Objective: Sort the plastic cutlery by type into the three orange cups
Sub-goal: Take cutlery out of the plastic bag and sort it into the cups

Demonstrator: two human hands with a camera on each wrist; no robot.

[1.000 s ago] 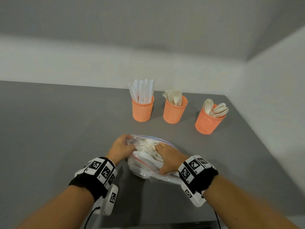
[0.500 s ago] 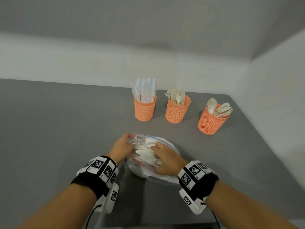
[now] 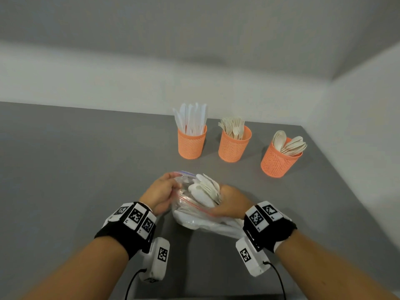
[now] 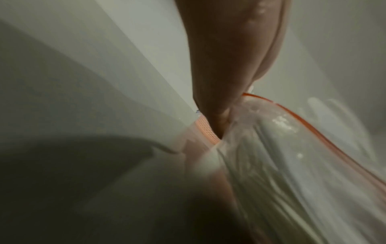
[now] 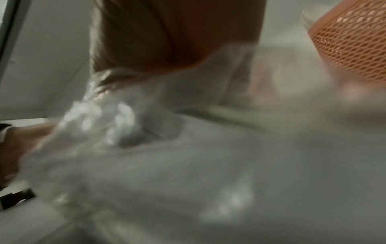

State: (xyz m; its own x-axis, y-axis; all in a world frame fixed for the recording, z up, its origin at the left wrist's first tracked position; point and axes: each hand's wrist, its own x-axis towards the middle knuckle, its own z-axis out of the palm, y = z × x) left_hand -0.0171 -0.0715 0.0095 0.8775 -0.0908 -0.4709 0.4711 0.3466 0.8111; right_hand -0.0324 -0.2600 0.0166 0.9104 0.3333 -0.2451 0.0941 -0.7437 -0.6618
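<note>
Head view: our right hand grips a bunch of white spoons, bowls poking out of the clear bag, fingers curled round them. Left hand pinches the bag's top edge by the zip strip. Bag sits on the gray table, close in front of us. Further back, 3 orange cups in a row: left cup w/ knives, middle cup w/ forks, right cup w/ spoons, tilted. Wrist views blurry.
</note>
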